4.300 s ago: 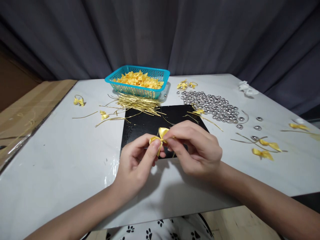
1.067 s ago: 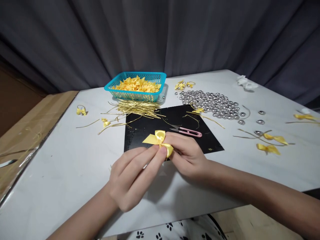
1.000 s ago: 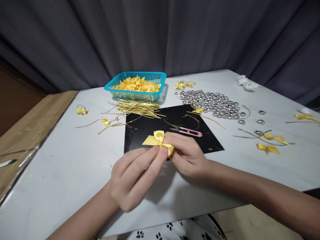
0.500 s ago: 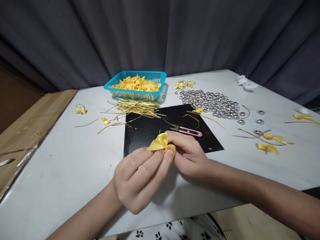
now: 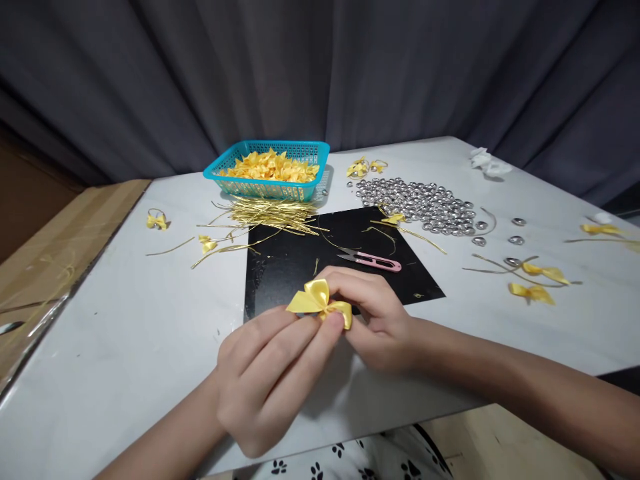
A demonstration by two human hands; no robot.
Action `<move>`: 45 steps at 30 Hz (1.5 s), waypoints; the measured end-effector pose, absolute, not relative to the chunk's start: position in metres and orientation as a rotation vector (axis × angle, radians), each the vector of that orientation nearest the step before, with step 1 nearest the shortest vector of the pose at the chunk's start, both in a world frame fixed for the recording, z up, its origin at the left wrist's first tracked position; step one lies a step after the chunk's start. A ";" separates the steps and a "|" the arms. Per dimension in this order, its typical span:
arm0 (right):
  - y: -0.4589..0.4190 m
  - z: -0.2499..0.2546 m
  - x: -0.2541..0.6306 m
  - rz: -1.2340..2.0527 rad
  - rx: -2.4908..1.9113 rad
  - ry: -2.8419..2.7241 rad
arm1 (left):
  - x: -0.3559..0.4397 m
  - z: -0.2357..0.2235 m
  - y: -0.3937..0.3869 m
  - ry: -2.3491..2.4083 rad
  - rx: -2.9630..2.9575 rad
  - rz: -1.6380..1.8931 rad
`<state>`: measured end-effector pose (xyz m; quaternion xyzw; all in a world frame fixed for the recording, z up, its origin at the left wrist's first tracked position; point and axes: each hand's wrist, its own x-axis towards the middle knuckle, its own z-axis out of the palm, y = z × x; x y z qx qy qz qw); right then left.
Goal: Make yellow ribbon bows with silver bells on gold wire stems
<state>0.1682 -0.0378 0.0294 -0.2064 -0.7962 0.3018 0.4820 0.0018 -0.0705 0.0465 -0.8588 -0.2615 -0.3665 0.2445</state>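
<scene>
A shiny yellow ribbon bow (image 5: 316, 298) is pinched between my two hands above the near edge of a black mat (image 5: 280, 267). My left hand (image 5: 273, 373) is closed, its fingers pressed against the lower side of the bow near the knot. On the other side, my right hand (image 5: 375, 313) is curled with its fingertips gripping the bow's right part. Whatever lies behind the bow is hidden by my fingers. Pink-handled thread snips (image 5: 377, 261) lie on the mat just beyond my right hand.
A blue basket (image 5: 320, 160) of yellow bows stands at the back, with a bundle of gold cords (image 5: 273, 215) before it. Silver heart-shaped beads (image 5: 415, 203) are heaped to its right. Loose bows (image 5: 533, 293) lie at the right, and a cardboard box (image 5: 75, 233) borders the left.
Both hands stay on the bow, which has lowered slightly and moved a little left. The bow now shows more of its right loop. My left hand has shifted down and left.
</scene>
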 end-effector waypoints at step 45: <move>-0.029 0.026 0.175 -0.408 -0.589 -1.979 | 0.022 0.029 -0.056 -1.532 -2.622 -1.684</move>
